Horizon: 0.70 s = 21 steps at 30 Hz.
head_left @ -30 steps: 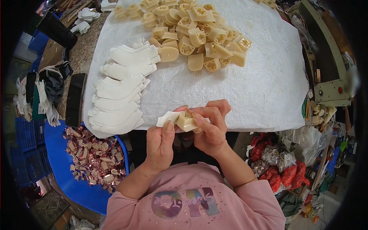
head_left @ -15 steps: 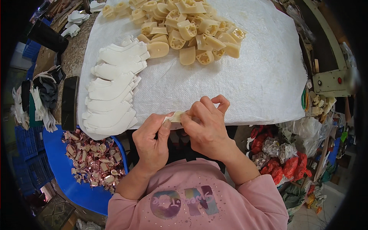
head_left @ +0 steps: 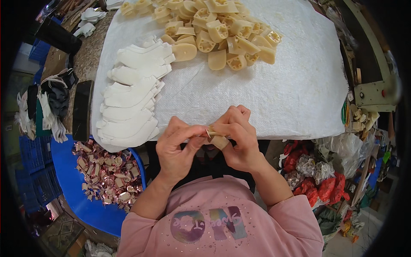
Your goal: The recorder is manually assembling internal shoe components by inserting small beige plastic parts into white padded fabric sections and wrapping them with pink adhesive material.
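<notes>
Over the near edge of the white-covered table, my left hand [head_left: 179,143] and my right hand [head_left: 239,139] meet at one small beige shoe heel [head_left: 220,142]. Right fingers are wrapped round its body. The left thumb and forefinger pinch at its left end, where a thin pale edge shows; whether this is a separate white piece I cannot tell. Fingers cover much of the heel. Left of my hands lie overlapping cut white pieces [head_left: 128,103], looking like thin leather. Behind them is a heap of beige heels [head_left: 214,34], some showing hollow undersides.
A woven white sheet [head_left: 274,98] covers the table. At the left edge lies a dark phone [head_left: 82,110], with a blue tub [head_left: 70,188] of shiny pinkish pieces [head_left: 109,173] below. Red and clear bags [head_left: 319,177] stand lower right, under a pale green machine arm [head_left: 374,93].
The pale strip stretched between my hands has turned, and the heel's beige side now shows. My left fingers have moved right, closer to the right hand. The whole view has shifted slightly.
</notes>
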### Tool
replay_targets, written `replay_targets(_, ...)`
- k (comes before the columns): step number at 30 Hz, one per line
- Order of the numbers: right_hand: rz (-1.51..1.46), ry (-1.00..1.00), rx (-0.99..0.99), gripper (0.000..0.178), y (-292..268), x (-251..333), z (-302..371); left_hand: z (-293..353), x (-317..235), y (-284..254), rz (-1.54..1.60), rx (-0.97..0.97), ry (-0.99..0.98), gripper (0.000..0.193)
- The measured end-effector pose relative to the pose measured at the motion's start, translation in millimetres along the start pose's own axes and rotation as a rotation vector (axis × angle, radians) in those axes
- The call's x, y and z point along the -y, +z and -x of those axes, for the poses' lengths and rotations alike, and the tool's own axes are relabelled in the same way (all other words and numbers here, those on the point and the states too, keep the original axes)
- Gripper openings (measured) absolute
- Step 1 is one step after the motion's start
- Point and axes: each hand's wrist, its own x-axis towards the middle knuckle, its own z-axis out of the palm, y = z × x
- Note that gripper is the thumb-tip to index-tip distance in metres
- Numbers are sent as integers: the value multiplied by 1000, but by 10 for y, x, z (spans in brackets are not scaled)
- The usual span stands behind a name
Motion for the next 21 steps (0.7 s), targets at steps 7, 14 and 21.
replay_targets(7,-101,43,147,38,-48,50,-16,-88,-18,44,-201,70,245,15)
replay_targets(14,-104,-9,113,44,-75,0,-33,-103,-90,42,-121,60,216,14)
replay_targets(21,24,-63,88,38,-63,142,-147,-107,34,-181,-310,-91,397,25)
